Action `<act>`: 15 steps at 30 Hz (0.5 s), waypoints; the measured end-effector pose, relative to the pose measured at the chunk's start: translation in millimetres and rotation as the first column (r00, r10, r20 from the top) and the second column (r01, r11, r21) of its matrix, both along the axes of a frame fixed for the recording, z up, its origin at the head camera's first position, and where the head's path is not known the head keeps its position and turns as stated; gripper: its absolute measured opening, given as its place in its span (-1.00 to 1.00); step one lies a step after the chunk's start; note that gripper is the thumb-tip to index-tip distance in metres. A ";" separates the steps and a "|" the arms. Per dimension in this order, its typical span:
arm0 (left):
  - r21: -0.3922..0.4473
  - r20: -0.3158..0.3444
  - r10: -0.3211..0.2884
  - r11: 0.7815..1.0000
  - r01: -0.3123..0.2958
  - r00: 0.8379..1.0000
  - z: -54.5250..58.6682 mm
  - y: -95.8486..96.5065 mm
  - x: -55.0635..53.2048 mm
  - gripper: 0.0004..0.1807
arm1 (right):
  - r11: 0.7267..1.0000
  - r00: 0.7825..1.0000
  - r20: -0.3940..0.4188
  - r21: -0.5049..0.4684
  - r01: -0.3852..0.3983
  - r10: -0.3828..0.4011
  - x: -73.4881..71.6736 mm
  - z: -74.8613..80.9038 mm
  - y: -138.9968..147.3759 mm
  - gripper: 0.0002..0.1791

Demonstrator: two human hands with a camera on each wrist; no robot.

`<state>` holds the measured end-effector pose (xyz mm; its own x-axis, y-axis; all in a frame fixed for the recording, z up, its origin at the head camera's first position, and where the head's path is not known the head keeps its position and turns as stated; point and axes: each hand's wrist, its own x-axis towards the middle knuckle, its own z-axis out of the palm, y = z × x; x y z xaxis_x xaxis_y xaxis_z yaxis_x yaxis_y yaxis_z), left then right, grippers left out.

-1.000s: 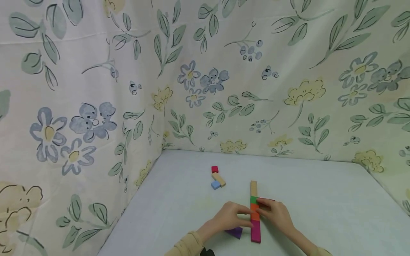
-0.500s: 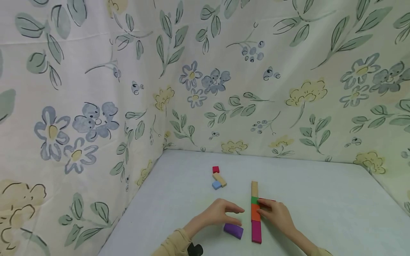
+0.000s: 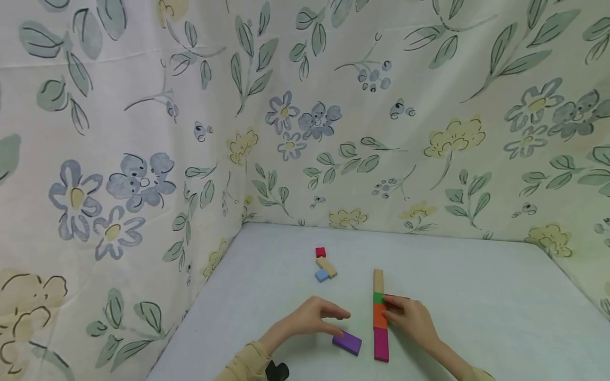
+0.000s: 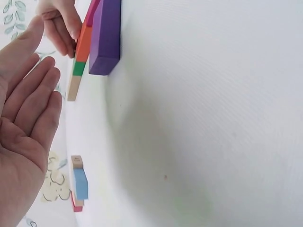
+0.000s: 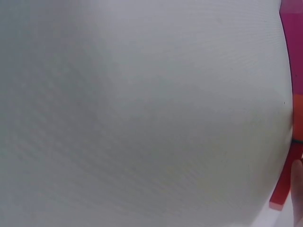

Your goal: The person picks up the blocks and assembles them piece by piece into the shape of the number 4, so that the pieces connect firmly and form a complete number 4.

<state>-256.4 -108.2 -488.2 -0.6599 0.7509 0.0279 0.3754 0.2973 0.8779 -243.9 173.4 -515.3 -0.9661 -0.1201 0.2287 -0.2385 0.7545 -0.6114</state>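
Note:
My left hand (image 3: 312, 316) is held above the table with thumb and fingers spread, empty. A purple block (image 3: 347, 343) lies just beyond its thumb, larger in the left wrist view. My right hand (image 3: 411, 321) has thumb and index finger at the right side of a straight row, gripping a thin red block (image 3: 397, 296). It partly hides this block, which sticks out rightward beside the green block (image 3: 378, 298). From far to near the row runs: plain wooden block (image 3: 378, 280), green block, orange block (image 3: 379, 316), magenta block (image 3: 381, 344).
Farther back on the white table (image 3: 457, 275), a small red cube (image 3: 321, 252), a plain wooden block (image 3: 326, 267) and a light blue block (image 3: 322, 275) lie close together. Floral cloth (image 3: 362, 116) rises behind and on the left.
My left hand has drawn back leftward from the row, leaving the purple block in fuller view. My right hand has stayed at the row, and the row looks the same.

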 end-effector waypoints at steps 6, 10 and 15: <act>-0.007 0.086 0.016 1.000 -0.015 0.996 -5.9 -6.0 1.4 -0.58 | 1.000 1.000 -0.018 0.005 -0.001 0.001 -1.3 -1.8 0.7 -0.61; -0.042 0.085 0.013 0.999 -0.009 0.996 -11.9 -8.4 1.9 -0.58 | 1.000 1.000 -0.021 0.004 -0.002 0.002 -1.9 -3.5 1.5 -0.61; -0.088 0.004 0.024 0.996 -0.023 1.000 -19.2 -8.6 1.7 -0.58 | 1.000 1.000 -0.015 0.008 0.007 -0.007 -2.3 -4.5 1.7 -0.61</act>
